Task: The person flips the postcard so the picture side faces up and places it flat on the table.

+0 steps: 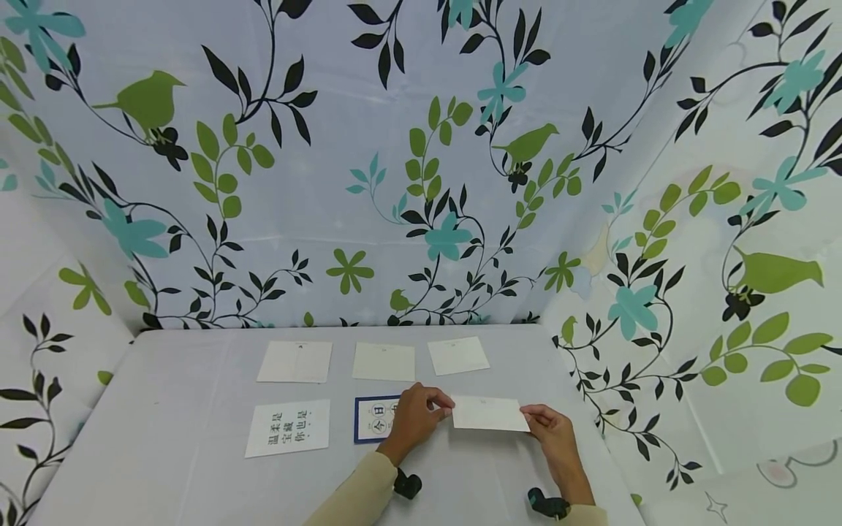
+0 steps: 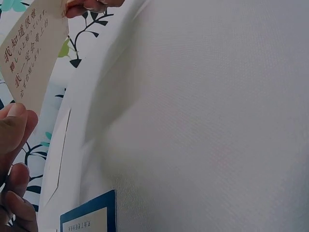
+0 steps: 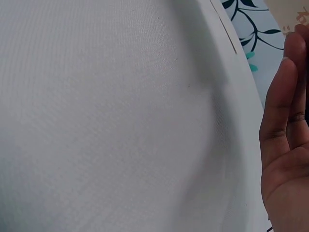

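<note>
Both hands hold one pale card (image 1: 487, 414) above the table, at its right side. My left hand (image 1: 416, 422) pinches the card's left edge, and my right hand (image 1: 556, 444) pinches its right edge. In the left wrist view the card (image 2: 36, 53) shows lines of red and dark writing. Only a corner of that card (image 3: 285, 10) appears in the right wrist view, above the fingers (image 3: 280, 106). Beside my left hand lies a blue-bordered card (image 1: 373, 420), partly covered by that hand.
Three pale cards lie in a back row: a left one (image 1: 294, 361), a middle one (image 1: 384, 362) and a right one (image 1: 458, 355). A white card (image 1: 309, 429) with dark characters lies front left. The white table (image 1: 164, 438) meets a leaf-patterned cloth (image 1: 316, 183) behind and at the sides.
</note>
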Demonstrator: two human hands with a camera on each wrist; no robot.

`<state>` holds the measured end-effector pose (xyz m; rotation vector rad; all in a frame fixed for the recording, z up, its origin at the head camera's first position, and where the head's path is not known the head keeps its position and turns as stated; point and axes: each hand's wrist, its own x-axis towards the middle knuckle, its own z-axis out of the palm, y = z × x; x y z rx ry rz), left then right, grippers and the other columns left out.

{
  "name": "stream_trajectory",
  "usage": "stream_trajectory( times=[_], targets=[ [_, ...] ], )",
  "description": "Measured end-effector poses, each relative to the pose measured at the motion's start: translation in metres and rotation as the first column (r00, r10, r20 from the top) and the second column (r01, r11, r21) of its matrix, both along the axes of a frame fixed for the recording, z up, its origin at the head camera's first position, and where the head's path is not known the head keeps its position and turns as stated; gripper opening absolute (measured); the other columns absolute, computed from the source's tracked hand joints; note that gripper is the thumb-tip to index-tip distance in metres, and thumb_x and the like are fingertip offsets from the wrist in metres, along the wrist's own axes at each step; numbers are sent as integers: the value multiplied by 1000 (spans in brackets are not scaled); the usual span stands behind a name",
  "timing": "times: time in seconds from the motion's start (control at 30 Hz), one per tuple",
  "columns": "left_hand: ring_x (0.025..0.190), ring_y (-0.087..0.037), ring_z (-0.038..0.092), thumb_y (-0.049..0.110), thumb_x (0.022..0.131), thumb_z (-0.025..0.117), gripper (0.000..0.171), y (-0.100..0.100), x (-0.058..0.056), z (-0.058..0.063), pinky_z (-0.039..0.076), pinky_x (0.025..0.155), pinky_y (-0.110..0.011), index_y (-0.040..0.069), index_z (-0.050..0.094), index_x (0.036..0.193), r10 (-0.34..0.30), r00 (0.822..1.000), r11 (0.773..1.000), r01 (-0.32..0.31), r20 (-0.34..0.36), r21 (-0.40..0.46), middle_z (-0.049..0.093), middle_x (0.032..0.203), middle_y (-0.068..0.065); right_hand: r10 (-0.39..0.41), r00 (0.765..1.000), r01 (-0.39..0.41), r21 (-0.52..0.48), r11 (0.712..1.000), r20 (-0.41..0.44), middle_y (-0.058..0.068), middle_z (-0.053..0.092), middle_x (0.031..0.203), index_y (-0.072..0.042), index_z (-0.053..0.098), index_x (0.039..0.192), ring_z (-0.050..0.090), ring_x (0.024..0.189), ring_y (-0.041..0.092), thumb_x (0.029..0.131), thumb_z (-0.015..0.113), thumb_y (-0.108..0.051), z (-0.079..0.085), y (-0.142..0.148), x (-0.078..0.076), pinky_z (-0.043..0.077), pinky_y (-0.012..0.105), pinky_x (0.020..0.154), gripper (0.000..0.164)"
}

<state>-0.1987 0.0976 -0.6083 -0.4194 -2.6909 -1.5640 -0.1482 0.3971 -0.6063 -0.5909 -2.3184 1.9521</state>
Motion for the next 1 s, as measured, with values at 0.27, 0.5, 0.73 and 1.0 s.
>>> stream_trajectory(
  times=[0.27,0.5,0.73,1.0],
  targets=[
    [85,-14,56,21,91,85,8,-2,3,4,41,76,-25,28,82,89,-11,1000,999,11,14,31,69,84,15,37,999,-37,-6,999,1,2,77,101,4,71,110,72,91,13,98,64,9,-2,1,0,60,28,78,14],
    [85,-12,56,22,92,83,5,-3,5,5,42,76,-25,25,80,91,-30,1000,999,29,5,36,68,85,15,76,997,-76,-21,997,3,4,75,102,7,66,115,71,93,17,99,63,8,-1,1,1,59,29,79,17],
    [83,-10,55,24,96,80,4,-3,6,3,43,75,-23,23,77,94,-47,999,999,47,5,6,67,88,15,120,992,-119,-38,992,24,17,74,113,2,64,115,71,100,19,104,64,-6,-1,1,2,59,31,84,14],
    [83,-7,52,21,98,77,4,-1,8,3,43,75,-23,23,74,97,-56,998,998,56,23,-3,66,92,12,107,992,-106,-13,994,73,8,70,111,-1,65,118,66,102,18,106,62,-7,3,-2,-2,58,29,86,14]
  ],
)
